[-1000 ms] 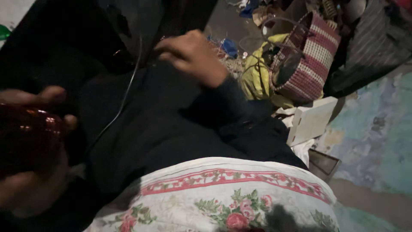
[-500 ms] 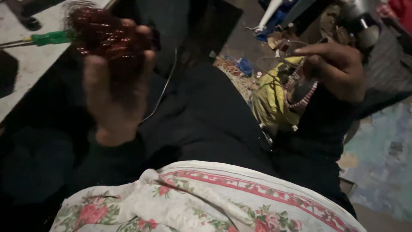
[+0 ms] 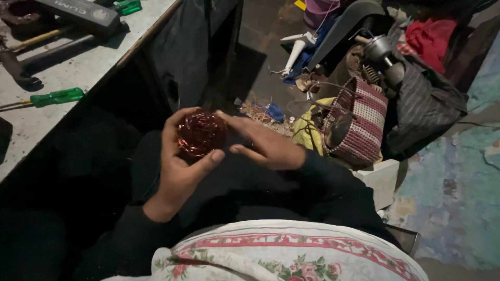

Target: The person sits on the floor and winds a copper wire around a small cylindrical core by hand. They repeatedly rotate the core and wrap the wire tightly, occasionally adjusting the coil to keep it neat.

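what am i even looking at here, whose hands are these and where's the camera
The camera sits on a person's head and looks down at their own lap, so both hands belong to the wearer; no machine is involved. The left hand cups a round bundle of coiled copper wire, and the right hand rests its fingers against that coil. To the left is a workbench with a green-handled screwdriver and a hammer. On the floor to the right stands a red and white woven basket among clutter. A floral cloth covers the lap.
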